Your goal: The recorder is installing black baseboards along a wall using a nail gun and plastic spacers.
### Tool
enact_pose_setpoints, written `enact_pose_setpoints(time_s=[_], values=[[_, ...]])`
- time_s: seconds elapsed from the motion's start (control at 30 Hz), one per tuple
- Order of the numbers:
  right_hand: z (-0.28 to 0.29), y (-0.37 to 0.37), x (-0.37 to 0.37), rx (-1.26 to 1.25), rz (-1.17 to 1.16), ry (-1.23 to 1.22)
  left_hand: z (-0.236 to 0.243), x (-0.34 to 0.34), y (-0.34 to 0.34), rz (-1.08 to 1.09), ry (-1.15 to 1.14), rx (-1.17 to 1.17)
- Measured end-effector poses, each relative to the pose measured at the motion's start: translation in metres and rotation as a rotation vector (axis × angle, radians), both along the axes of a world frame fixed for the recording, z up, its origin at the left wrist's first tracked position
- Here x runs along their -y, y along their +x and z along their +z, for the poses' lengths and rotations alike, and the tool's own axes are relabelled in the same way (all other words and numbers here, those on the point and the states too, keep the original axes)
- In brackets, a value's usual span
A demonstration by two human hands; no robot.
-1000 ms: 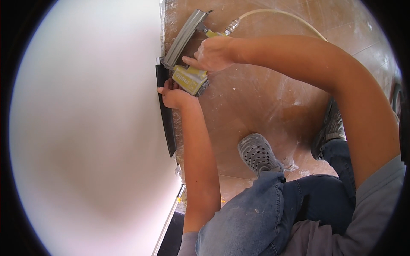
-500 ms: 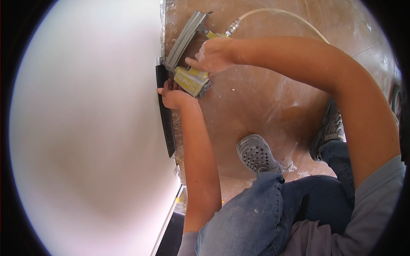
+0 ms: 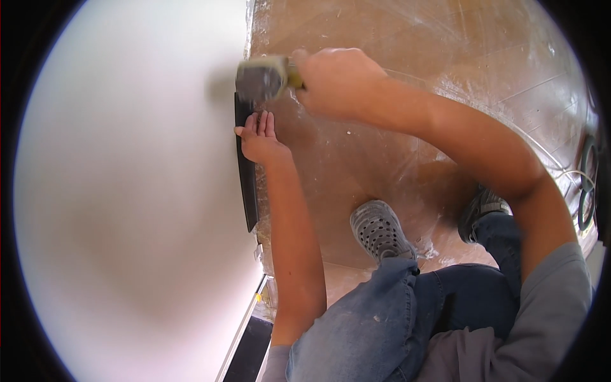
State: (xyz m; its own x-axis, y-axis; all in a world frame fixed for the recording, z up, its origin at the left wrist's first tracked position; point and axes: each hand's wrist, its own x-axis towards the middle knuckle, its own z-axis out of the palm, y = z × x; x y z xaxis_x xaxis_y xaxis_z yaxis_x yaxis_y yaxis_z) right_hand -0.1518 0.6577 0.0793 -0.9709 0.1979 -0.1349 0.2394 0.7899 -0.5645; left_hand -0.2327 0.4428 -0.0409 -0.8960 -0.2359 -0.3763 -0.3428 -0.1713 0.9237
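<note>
A short black baseboard strip (image 3: 247, 191) stands along the foot of the white wall. My left hand (image 3: 262, 146) holds it near its far end, thumb over the top edge and fingers stretched toward the floor. My right hand (image 3: 340, 83) is wrapped round the handle of a yellow and grey air nail gun (image 3: 262, 77). The nail gun is blurred, its rounded grey cap facing me. It is at the wall over the strip's far end, just beyond my left fingers. Its nose and magazine are hidden from here.
The white wall (image 3: 133, 165) fills the left side. Brown, dusty floor tiles (image 3: 331, 172) lie to the right, with my grey clog (image 3: 380, 229) on them. A pale air hose (image 3: 541, 149) runs past my right arm toward dark round parts (image 3: 587, 181). Another dark strip (image 3: 248, 347) lies near the lower edge.
My right hand has lifted and turned the nail gun, bringing it leftward from over the floor to the wall above the strip. My left hand stays on the strip, its fingers now in plain sight.
</note>
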Motion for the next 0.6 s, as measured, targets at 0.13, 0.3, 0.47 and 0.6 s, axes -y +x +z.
enact_pose_setpoints(time_s=[0.13, 0.3, 0.47, 0.6], values=[[-0.007, -0.002, -0.032, 0.339, -0.24, -0.804, 0.003, 0.009, 0.002, -0.136, 0.073, 0.039], [-0.078, 0.001, 0.002, 0.298, -0.653, -1.981, -0.002, 0.011, 0.003, -0.178, 0.039, 0.096], [-0.087, -0.008, 0.026, 0.299, -0.72, -1.968, -0.004, 0.035, -0.009, -0.35, -0.09, 0.156], [-0.094, -0.012, 0.037, 0.291, -0.721, -1.995, 0.003, 0.044, -0.01, -0.383, -0.158, 0.223]])
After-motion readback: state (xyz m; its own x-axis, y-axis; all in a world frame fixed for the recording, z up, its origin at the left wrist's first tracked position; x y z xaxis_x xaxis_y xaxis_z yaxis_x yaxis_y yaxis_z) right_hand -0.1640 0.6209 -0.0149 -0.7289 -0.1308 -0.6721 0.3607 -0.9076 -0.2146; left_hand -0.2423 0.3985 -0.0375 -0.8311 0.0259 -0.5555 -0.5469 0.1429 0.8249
